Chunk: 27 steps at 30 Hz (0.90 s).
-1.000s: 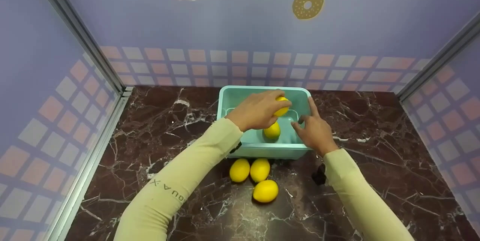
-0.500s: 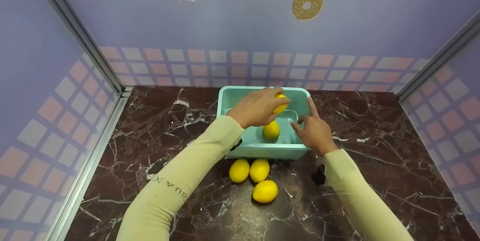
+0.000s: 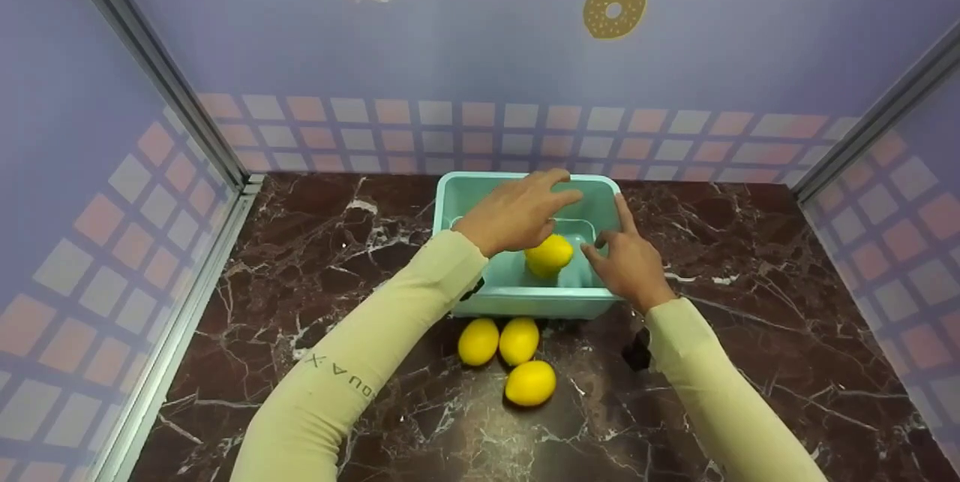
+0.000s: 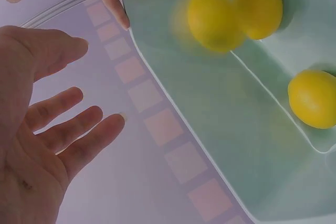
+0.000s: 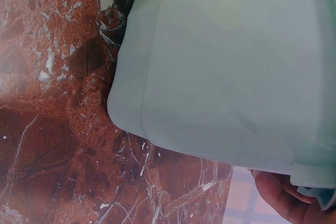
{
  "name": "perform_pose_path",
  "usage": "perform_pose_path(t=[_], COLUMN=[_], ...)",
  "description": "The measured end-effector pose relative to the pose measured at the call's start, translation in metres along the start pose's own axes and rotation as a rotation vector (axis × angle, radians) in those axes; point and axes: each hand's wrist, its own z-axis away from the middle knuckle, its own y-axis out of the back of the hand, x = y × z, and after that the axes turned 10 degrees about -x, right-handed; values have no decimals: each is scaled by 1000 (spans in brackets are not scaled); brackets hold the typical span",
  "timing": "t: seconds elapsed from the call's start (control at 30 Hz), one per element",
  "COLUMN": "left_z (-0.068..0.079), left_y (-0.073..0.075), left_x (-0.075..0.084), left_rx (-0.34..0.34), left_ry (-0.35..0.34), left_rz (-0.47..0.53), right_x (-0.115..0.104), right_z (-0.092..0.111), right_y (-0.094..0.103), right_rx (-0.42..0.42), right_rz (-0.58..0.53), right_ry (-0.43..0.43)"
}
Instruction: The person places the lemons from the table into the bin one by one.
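My left hand (image 3: 517,213) is over the light green plastic bin (image 3: 536,303), fingers spread, nothing held. Just below it a yellow lemon (image 4: 212,19) drops, blurred in the left wrist view. Beside that one lies another lemon (image 4: 258,8), and a further lemon (image 4: 313,99) rests on the bin floor; the head view hides this last one behind my left hand. My right hand (image 3: 628,260) grips the bin's right rim, thumb inside and forefinger stretched along the edge. In the right wrist view its curled fingers (image 5: 275,192) show under the rim.
In front of the bin three lemons lie on the dark marbled tabletop (image 3: 360,392): a left lemon (image 3: 478,341), a middle lemon (image 3: 519,341) and a nearer lemon (image 3: 530,383). A patterned wall (image 3: 495,54) rises behind the bin, with side panels left and right.
My left hand rose slightly, then its fingers spread and let go of the lemon, which has fallen into the bin's space. The right hand and the tabletop lemons have stayed put.
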Motion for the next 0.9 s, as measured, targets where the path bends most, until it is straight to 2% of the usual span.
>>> perform_pose_path(t=[0.4,0.6,0.9], left_z=[10,17,25], left_y=[-2,-4,-8], left_x=[5,6,10], left_rx=[-11,7,5], left_ry=[-24,-57,-70], left_rz=[-25,-48,-48], right_x=[-1,-1,-2], right_z=[-1,-1,-1], right_y=[-1,0,1], right_rx=[15,6,-9], right_rz=[-14,-8,-21], right_ry=[-10,-9,-20])
